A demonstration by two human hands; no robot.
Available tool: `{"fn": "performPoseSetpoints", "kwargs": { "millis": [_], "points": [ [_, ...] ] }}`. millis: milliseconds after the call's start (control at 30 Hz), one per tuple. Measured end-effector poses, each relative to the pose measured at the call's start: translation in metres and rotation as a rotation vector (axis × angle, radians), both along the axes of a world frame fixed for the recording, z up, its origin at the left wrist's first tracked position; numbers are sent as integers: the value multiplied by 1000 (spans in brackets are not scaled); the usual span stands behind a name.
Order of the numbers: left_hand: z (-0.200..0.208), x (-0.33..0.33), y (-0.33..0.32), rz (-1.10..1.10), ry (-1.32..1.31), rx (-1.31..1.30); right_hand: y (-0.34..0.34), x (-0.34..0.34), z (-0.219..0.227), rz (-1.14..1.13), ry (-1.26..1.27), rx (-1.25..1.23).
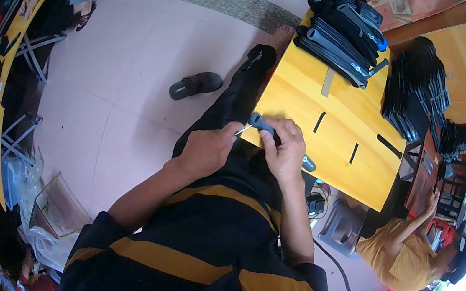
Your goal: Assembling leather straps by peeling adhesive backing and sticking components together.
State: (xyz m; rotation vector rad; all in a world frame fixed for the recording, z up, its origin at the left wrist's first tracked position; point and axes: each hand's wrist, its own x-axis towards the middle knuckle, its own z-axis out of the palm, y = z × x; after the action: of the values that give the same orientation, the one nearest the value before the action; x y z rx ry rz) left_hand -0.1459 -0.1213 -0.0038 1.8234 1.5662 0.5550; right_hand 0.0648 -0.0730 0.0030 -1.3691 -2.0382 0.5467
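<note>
Grey-blue tubular piece (257, 122) lies over the near-left corner of the yellow bench (293, 97) in the head view, gripped between the thumb and fingers of the right hand (285, 154). Its rounded end points far and left; the long axis slants near and right into that grasp. The left hand (208, 149) is clenched around a thin metal tool (241, 130), its tip at the rounded end. Just right, a rounded dark tab (309, 164) bears a pale-and-green mark, too small to read; whether it joins the piece, I cannot tell.
</note>
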Motion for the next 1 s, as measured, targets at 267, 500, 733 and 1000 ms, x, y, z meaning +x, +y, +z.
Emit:
{"fn": "performPoseSetpoints", "kwargs": {
  "millis": [267, 500, 733, 1000],
  "points": [
    [-9, 4, 7, -47, -13, 159, 7, 4, 6, -2, 2, -78],
    [-3, 9, 15, -58, 45, 200, 6, 3, 0, -25, 65, -68],
    [1, 14, 19, -57, 71, 179, 6, 4, -3, -16, 77, -37],
    [0, 16, 21, -82, 132, 128, 7, 5, -5, -3, 95, -69]
  ]
}}
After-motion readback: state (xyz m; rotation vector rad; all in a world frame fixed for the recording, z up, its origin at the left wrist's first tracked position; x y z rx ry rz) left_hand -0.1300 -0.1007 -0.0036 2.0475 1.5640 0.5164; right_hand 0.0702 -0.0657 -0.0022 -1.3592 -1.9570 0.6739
